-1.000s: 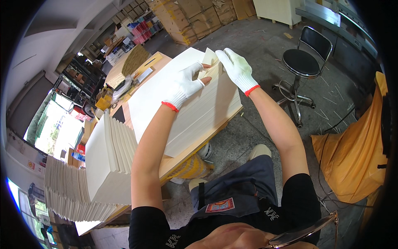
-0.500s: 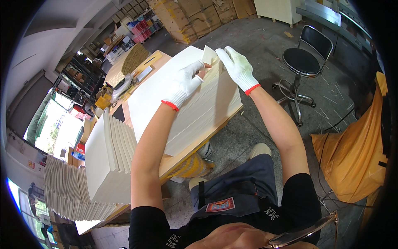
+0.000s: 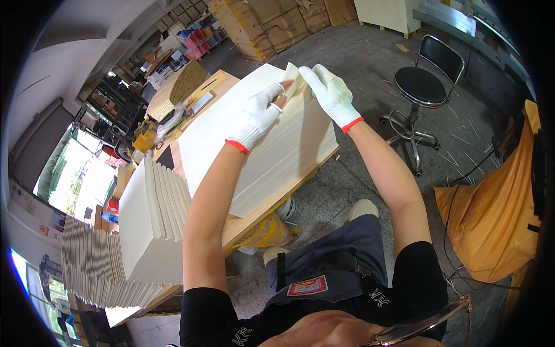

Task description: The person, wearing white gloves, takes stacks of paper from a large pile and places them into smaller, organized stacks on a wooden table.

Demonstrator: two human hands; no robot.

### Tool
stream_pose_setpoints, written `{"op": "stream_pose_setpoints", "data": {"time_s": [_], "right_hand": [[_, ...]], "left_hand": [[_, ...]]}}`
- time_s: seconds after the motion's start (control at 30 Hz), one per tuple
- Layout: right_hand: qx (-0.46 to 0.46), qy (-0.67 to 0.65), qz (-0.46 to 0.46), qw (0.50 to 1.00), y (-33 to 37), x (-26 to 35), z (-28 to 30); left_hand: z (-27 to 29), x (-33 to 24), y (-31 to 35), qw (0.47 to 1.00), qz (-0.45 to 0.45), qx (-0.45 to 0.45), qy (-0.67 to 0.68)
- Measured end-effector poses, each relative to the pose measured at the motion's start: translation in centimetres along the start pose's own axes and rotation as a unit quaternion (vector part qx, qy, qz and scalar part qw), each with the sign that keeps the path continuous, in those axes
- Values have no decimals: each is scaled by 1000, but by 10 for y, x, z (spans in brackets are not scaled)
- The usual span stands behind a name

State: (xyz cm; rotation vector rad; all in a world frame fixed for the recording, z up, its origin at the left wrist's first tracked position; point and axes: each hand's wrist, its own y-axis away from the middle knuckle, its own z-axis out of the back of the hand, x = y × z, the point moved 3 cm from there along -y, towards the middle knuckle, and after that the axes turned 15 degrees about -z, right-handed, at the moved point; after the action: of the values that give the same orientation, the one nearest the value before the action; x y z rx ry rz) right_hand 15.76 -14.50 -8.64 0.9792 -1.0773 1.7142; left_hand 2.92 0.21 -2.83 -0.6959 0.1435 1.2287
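A tall stack of white paper sheets (image 3: pixel 214 124) stands on the wooden table in front of me. At its far right corner, several sheets (image 3: pixel 292 74) are bent upward. My right hand (image 3: pixel 329 89), in a white glove with a red cuff, is closed on these raised sheets at their outer edge. My left hand (image 3: pixel 260 113), gloved the same way but with bare thumb and fingertip, rests on the stack's top beside the lifted corner. Its thumb and forefinger are apart, close to the fanned edges. The right hand's fingertips are partly hidden behind the paper.
More bundles of white sheets (image 3: pixel 153 220) are piled on the near left. A black swivel stool (image 3: pixel 420 85) stands on the floor to the right, near an orange cloth (image 3: pixel 491 214). Cardboard boxes (image 3: pixel 277 29) are stacked at the back. A wrapped yellow roll (image 3: pixel 269 230) sits below the table edge.
The raised corner leans a little further left, and its fanned sheets show more. My left forefinger has shifted slightly away from me, widening its gap from the thumb. My right hand barely moved.
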Motion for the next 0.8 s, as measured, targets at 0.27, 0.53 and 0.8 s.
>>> {"op": "stream_pose_setpoints", "data": {"time_s": [0.27, 0.53, 0.8], "right_hand": [[-20, 11, 7, 1000, 1, 1, -1], [-11, 13, -4, 1000, -2, -3, -1], [-21, 22, 4, 1000, -5, -5, -2]], "left_hand": [[-1, 1, -4, 996, 38, 45, -74], [-3, 5, -4, 997, 40, 35, -47], [-4, 10, -6, 999, 6, 24, -41]]}}
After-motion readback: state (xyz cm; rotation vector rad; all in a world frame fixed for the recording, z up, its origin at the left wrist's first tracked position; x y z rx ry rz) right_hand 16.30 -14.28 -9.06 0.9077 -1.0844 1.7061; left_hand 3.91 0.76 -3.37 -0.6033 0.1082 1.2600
